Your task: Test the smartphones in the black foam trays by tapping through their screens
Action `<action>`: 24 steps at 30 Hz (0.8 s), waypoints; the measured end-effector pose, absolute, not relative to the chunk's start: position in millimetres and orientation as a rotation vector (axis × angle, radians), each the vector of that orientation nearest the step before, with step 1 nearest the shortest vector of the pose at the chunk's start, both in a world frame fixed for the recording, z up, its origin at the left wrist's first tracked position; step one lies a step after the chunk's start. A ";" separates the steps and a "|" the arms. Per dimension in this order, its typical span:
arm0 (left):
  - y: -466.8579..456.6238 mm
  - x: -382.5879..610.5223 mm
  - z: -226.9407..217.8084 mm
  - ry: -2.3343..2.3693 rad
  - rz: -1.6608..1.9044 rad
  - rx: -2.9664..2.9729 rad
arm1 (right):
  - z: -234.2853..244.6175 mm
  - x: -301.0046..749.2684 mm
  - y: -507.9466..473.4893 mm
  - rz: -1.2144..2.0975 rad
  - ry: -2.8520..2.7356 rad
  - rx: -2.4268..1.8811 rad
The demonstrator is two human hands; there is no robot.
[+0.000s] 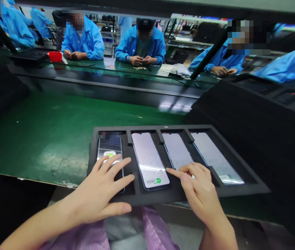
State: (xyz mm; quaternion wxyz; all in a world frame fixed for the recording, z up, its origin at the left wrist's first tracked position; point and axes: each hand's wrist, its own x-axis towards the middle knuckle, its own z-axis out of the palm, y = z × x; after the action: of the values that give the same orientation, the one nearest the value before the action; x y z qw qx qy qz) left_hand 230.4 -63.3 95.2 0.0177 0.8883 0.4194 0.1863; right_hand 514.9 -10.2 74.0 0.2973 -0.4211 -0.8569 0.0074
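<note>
A black foam tray [241, 189] lies at the near edge of the green bench and holds several phones side by side. My left hand [103, 192] lies flat and open, fingers spread over the lower part of the leftmost phone [109, 146], thumb along the tray's near rim. My right hand [198, 189] rests on the lower end of the third phone [177, 151], index finger stretched toward the second phone [149, 159], the other fingers curled loosely. Nothing is gripped in either hand. The fourth phone [213, 156] lies untouched at the right.
A tall stack of black trays [262, 118] stands at the right. The green bench surface [45, 139] stretches left. Beyond a dark conveyor rail [111, 86], several people in blue coats work at the far side. A red bin [55, 56] sits far left.
</note>
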 end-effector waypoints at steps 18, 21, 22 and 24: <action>-27.2 272.0 108.6 1.213 0.190 2.921 | 77.8 515.0 -12.5 0.199 -2.367 -1.143; -26.9 273.1 107.0 1.214 0.173 2.915 | 77.6 516.3 -12.3 0.209 -2.354 -1.128; -26.9 273.3 106.7 1.216 0.178 2.912 | 77.6 516.7 -12.1 0.209 -2.357 -1.122; -26.9 273.5 106.6 1.211 0.197 2.914 | 77.9 516.7 -11.7 0.210 -2.362 -1.122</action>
State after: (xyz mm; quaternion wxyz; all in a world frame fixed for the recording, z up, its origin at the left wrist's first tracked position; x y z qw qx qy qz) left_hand 273.5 -26.9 106.6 -0.0101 0.9215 0.3831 0.0623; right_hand 516.7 -11.7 77.9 0.2560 -0.4134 -0.8704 0.0772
